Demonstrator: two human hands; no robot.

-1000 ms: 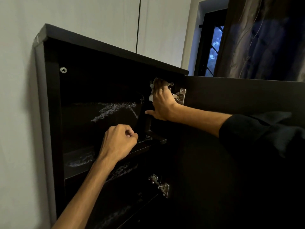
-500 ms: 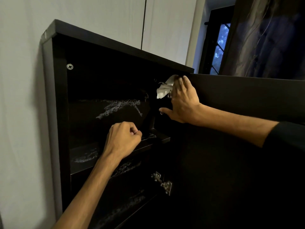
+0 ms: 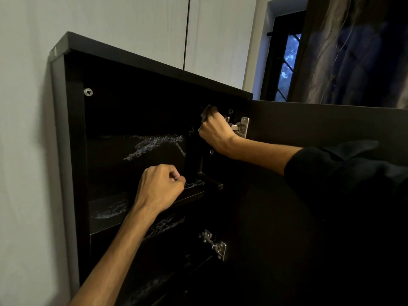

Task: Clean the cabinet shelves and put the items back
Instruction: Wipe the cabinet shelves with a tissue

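Cabinet [image 3: 72,151], door open, cleaning under way. My right hand [image 3: 215,131] grips a crumpled pale cloth [image 3: 204,112] against the upper right inner corner, just beside the top hinge [image 3: 241,127]. My left hand [image 3: 159,188] is a fist holding nothing, at the front edge of the upper shelf [image 3: 106,215]. Whitish streaks remain on the back panel and shelves, so I judge wiping unfinished; no items are in view yet.

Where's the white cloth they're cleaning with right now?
The white cloth is bunched in the right hand, high in the cabinet's upper right corner, just left of the top metal hinge.
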